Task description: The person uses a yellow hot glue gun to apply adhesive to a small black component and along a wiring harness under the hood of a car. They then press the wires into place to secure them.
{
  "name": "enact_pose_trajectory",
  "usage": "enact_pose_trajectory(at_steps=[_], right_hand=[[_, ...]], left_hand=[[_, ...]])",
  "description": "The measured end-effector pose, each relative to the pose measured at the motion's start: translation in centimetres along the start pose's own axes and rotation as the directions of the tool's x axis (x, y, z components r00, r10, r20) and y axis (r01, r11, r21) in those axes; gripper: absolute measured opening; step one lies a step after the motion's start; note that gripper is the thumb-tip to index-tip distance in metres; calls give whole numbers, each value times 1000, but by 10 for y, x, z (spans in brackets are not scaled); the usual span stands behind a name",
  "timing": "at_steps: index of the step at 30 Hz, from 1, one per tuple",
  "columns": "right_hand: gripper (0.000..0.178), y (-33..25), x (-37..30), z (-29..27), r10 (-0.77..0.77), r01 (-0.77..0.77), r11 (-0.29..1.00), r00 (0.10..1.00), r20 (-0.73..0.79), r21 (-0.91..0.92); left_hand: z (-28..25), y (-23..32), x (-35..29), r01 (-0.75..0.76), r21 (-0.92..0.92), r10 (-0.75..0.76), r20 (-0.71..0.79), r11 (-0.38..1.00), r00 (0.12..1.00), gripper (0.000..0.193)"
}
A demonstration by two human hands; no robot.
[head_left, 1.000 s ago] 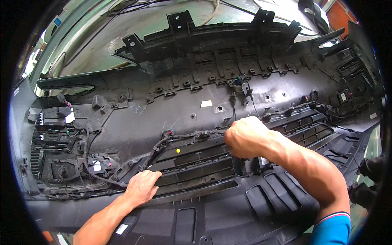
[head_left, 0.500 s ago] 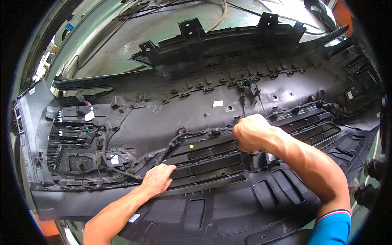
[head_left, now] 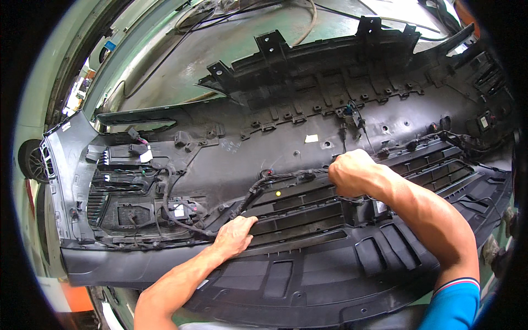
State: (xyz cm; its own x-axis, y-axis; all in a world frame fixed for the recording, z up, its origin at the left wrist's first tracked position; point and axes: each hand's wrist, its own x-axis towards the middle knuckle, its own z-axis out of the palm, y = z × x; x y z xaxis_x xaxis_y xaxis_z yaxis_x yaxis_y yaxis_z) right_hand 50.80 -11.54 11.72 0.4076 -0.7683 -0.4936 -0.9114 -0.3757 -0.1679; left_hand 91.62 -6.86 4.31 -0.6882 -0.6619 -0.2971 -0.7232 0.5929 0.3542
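Note:
A large black car bumper cover (head_left: pixel 220 159) lies with its inner side up in front of me. A taped black wiring harness (head_left: pixel 291 176) runs across it along the upper edge of the slatted grille (head_left: pixel 297 223). My right hand (head_left: pixel 352 173) is closed in a fist on the harness, above the middle of the grille; its fingertips are hidden. Lower and to the left, my left hand (head_left: pixel 236 236) rests with bent fingers hooked on the left end of the grille, just below where the harness bends down.
Connectors and a module (head_left: pixel 179 210) sit at the bumper's left end, with the harness looping around them. A small sensor (head_left: pixel 347 113) with cables is mounted at the middle. Upright black brackets (head_left: pixel 271 47) stick up at the far edge. Hoses (head_left: pixel 308 25) lie on the floor beyond.
The view has shifted, so the bumper and both hands appear a little farther right. Against the bumper, both hands keep nearly the same places and grips.

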Motion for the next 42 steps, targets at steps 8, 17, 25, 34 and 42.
enact_pose_trajectory(at_steps=[8, 17, 25, 34, 42], right_hand=[[17, 0, -1, -3, 16, -16, 1000, 1000, 2, 15], [18, 3, -1, 3, 37, -37, 999, 999, 3, 1], [20, 7, 3, 6, 48, -46, 998, 998, 33, -40], [22, 6, 6, 6, 58, -55, 997, 997, 50, -59], [25, 13, 10, 14, 57, -53, 996, 997, 59, -68]], left_hand=[[0, -2, 1, 16, -7, -16, 19, 1000, 1000, 59], [3, -4, 2, 18, 6, -18, 29, 1000, 999, 60], [5, -3, 4, 61, 22, -62, 74, 998, 995, 60], [5, -4, 4, 10, 23, -12, 54, 1000, 998, 63], [12, -8, 6, -39, 40, 38, 27, 998, 999, 63]])
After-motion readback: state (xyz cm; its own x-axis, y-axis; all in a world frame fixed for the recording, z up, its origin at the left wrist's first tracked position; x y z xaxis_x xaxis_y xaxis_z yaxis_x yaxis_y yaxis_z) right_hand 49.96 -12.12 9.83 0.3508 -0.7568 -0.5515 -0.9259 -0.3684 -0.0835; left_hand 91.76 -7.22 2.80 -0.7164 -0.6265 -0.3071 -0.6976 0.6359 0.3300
